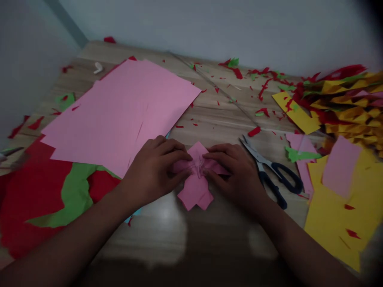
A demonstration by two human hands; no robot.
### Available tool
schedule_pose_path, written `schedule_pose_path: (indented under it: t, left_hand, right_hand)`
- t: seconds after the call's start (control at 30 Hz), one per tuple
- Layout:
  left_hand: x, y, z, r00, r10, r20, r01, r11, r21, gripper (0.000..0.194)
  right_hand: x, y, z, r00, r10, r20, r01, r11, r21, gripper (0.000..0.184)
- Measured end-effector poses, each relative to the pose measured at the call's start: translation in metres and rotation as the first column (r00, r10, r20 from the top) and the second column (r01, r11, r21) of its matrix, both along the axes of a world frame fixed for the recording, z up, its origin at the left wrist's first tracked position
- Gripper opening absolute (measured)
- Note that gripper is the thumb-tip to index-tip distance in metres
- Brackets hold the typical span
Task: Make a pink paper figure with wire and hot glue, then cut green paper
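A small pink paper cut-out (pixel 196 187), gathered at its middle, lies on the wooden table (pixel 209 235). My left hand (pixel 155 169) pinches it from the left, fingers curled over its centre. From the right my right hand (pixel 236 173) grips the same piece, fingers pressed on the crumpled middle. The two hands almost touch over the paper.
Black-handled scissors (pixel 272 171) lie just right of my right hand. A stack of large pink sheets (pixel 125 107) sits at the back left over red (pixel 26 199) and green paper (pixel 74 195). Yellow sheets (pixel 338 219) and a heap of cut paper (pixel 350 103) fill the right. Scraps litter the table.
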State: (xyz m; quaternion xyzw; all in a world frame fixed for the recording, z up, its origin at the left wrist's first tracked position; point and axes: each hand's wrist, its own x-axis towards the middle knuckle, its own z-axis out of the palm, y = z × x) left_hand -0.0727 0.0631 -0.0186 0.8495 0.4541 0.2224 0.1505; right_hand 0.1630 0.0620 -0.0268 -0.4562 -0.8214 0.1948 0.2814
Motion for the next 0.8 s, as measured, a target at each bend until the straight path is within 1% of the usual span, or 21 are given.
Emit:
schedule_pose_path:
  t: [0.43, 0.8]
  left_hand:
    - [0.0053, -0.0012, -0.0012, 0.999, 0.04, -0.033, -0.04, 0.999, 0.008, 0.015]
    - [0.0078, -0.0007, -0.0016, 0.995, 0.067, -0.072, -0.07, 0.997, -0.042, 0.015]
  right_hand:
    - [0.0016, 0.0006, -0.0035, 0.999, 0.0, 0.036, 0.0, 1.0, 0.004, 0.024]
    - [-0.0003, -0.0012, -0.0036, 0.995, -0.069, 0.072, 0.072, 0.997, -0.037, 0.021]
